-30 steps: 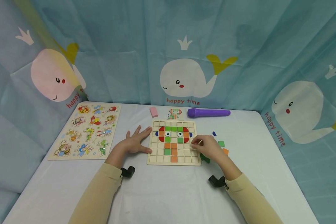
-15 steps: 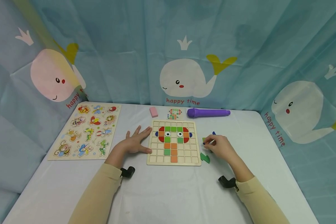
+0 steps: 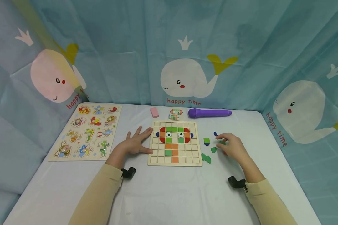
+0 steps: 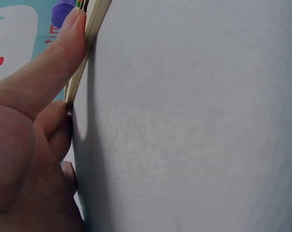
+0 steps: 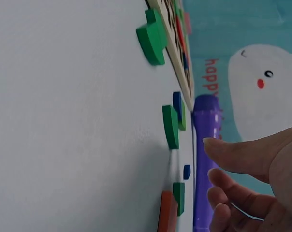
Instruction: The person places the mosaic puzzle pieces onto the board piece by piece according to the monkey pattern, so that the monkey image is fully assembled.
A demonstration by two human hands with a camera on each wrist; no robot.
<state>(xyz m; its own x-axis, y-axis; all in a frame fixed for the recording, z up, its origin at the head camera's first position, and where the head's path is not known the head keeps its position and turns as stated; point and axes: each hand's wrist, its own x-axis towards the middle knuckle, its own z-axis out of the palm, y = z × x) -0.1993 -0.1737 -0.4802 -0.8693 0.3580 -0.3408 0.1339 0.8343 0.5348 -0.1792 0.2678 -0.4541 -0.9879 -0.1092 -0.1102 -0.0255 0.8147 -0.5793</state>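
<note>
A wooden grid board [image 3: 157, 158] lies flat on the table, with red, green, orange and blue pieces and two eye tiles forming a figure. My left hand [image 3: 135, 143] is spread at its left edge, thumb and fingertips on the rim; the left wrist view shows the thumb [image 4: 64, 53] along that edge. Right of the board my right hand [image 3: 231, 147] hovers with thumb and fingers apart, holding nothing. Partly beneath it are a green square [image 3: 223, 142] and an orange piece [image 5: 167, 212]. Nearby lie a green quarter-round [image 3: 213, 150], another green square [image 3: 206, 140] and a blue half-round [image 3: 207, 144].
Two green pieces [image 3: 206, 158] lie by the board's lower right corner. Another blue half-round [image 3: 215, 133] is beyond my right hand. Behind the board are a pink block [image 3: 154, 112], a pattern card [image 3: 176, 114] and a purple microphone-shaped toy [image 3: 209, 113]. An insect puzzle board [image 3: 76, 157] lies left.
My right hand has moved right, from the board's right edge to the loose pieces, its fingers parting. The green square, blue half-round and green quarter-round now show uncovered. My left hand stays put.
</note>
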